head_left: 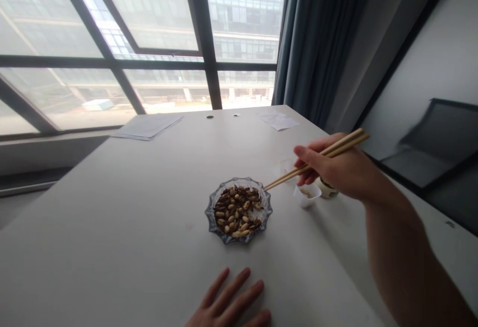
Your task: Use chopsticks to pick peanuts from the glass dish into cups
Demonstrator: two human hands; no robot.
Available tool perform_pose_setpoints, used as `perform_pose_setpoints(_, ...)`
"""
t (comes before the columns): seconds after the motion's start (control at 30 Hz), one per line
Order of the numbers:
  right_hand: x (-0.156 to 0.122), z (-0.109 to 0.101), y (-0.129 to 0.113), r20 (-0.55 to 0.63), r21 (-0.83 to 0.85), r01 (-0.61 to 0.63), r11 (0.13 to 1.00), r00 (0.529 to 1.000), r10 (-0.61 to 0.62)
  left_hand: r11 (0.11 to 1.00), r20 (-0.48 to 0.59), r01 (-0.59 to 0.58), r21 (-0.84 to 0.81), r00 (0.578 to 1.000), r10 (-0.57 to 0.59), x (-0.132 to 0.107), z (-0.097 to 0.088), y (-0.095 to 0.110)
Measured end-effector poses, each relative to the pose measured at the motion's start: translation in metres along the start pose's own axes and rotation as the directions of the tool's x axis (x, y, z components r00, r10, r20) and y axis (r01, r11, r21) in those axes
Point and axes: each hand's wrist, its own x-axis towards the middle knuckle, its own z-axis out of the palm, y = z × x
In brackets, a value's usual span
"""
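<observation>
My right hand [328,165] is closed round a pair of wooden chopsticks [341,145], whose tips point left and down to the right rim of a glass bowl [209,212]. Pale nuts [231,216] and dark, thin seeds or shell-like pieces [239,195] fill much of that scalloped bowl. A small white plastic cup [308,197] stands below my right hand with a little something light brown inside. In front of the bowl, my left hand [231,304] lies on the table with its fingers spread, holding nothing.
Behind the white cup stands a round, cream-coloured container [328,190], partly hidden by my right hand. A small clear plastic piece [286,166] is near the chopsticks. Paper sheets [149,127] lie at the white table's [112,207] far left, another sheet [278,119] at its far right.
</observation>
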Motion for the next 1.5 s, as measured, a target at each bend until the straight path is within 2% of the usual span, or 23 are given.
perform_pose_setpoints(0.07,-0.002,0.021,0.002,0.153,-0.018,0.001,1.0,0.988,0.002,1.0,-0.003,0.005,-0.022,1.0,-0.006,-0.002,0.002,0.002)
perform_pose_setpoints(0.17,0.001,0.045,0.009,0.294,-0.037,-0.021,0.999,0.955,0.031,0.999,0.008,0.014,-0.052,1.0,-0.014,-0.007,0.013,0.007)
perform_pose_setpoints(0.27,0.002,0.053,0.012,0.394,-0.051,-0.02,0.998,0.918,0.039,0.997,-0.011,0.023,-0.073,1.0,-0.024,-0.014,0.029,0.012)
perform_pose_setpoints(0.37,0.002,0.051,0.012,0.446,-0.084,-0.006,0.996,0.894,0.043,0.996,-0.064,0.036,-0.085,0.997,-0.041,-0.017,0.039,0.015)
perform_pose_setpoints(0.47,0.001,0.049,0.01,0.445,-0.084,-0.027,0.996,0.893,0.062,0.997,-0.054,0.036,-0.072,0.998,-0.04,-0.014,0.032,0.013)
perform_pose_setpoints(0.53,0.001,0.051,0.009,0.449,-0.075,-0.036,0.997,0.891,0.066,0.997,-0.007,0.04,-0.071,0.999,-0.041,-0.011,0.023,0.011)
perform_pose_setpoints(0.67,0.001,0.056,0.009,0.457,-0.049,-0.067,0.997,0.886,0.082,0.997,-0.014,0.033,-0.073,0.999,-0.034,-0.007,0.009,0.008)
perform_pose_setpoints(0.83,0.0,0.058,0.011,0.45,-0.027,-0.075,0.997,0.89,0.079,0.999,0.011,0.027,-0.042,1.0,-0.027,-0.006,0.01,0.007)
perform_pose_setpoints(1.2,-0.006,0.057,0.008,0.368,-0.09,0.006,0.996,0.929,0.028,0.995,0.018,0.042,-0.087,0.999,-0.041,-0.006,0.005,0.007)
perform_pose_setpoints(1.37,-0.01,0.042,0.002,0.301,-0.133,0.013,0.991,0.953,0.027,0.993,-0.002,0.057,-0.106,0.998,-0.058,-0.004,0.004,0.006)
perform_pose_setpoints(1.5,-0.013,0.018,0.002,0.169,-0.148,-0.025,0.989,0.984,0.05,0.995,0.024,0.053,-0.089,0.998,-0.051,-0.004,0.005,0.006)
